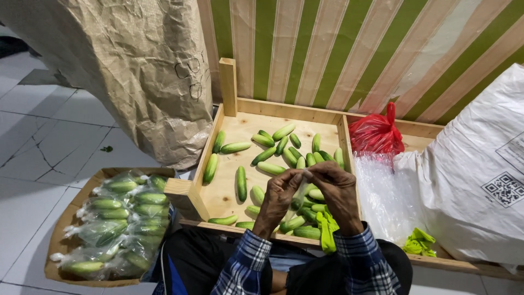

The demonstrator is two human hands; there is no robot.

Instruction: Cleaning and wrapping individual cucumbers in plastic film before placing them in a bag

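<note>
The wooden tray (234,128) is the landmark: a shallow box of pale planks set against a wall of green and tan stripes (327,49). Left of the tray and behind its corner post leans a big crumpled brown paper sack (125,65). Right of the tray, past its divider, lies a large white sack (480,164), with a sheet of clear plastic (382,196) spread between it and the divider, and a knotted red bag (376,134) at the tray's back right corner. Below the tray's left front corner, on the tiled floor, sits a cardboard box (60,224) full of bagged cucumbers (117,224). Loose cucumbers (273,150) lie scattered inside the tray, thicker toward its right front. Over that heap both hands meet: the left hand (278,196) and the right hand (338,194) each pinch, in a narrow grip, the top of a small clear bag (301,191) holding a cucumber, which hangs just above the pile. Yellow-green strips (327,229) lie on the tray's front rim beside the right wrist, and more (420,243) lie further right along it.
</note>
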